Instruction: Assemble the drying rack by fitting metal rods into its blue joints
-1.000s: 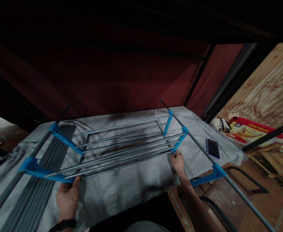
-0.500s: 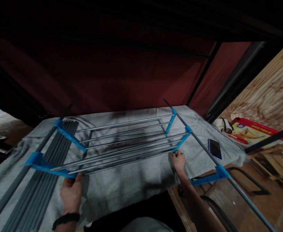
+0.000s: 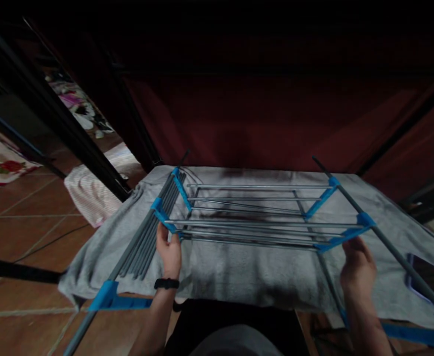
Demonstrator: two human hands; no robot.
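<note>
A metal rack (image 3: 254, 217) of thin silver rods set in blue plastic brackets lies flat on a grey towel (image 3: 239, 269) that covers a table. My left hand (image 3: 169, 249) is closed on the near-left blue bracket (image 3: 165, 220). My right hand (image 3: 358, 264) curls round the near-right end of the rack, just under the blue bracket (image 3: 341, 237). A black band sits on my left wrist. Grey side poles run from both brackets toward me.
A bundle of loose grey rods (image 3: 146, 235) lies along the towel's left side. A dark phone (image 3: 426, 284) rests on the towel at the right. A dark red wall stands behind the table. Tiled floor (image 3: 20, 232) and a striped cloth (image 3: 91, 190) are at the left.
My view has swung to the left, so the rack now sits centred and the floor at the left shows. Both hands stay on the near ends of the rack.
</note>
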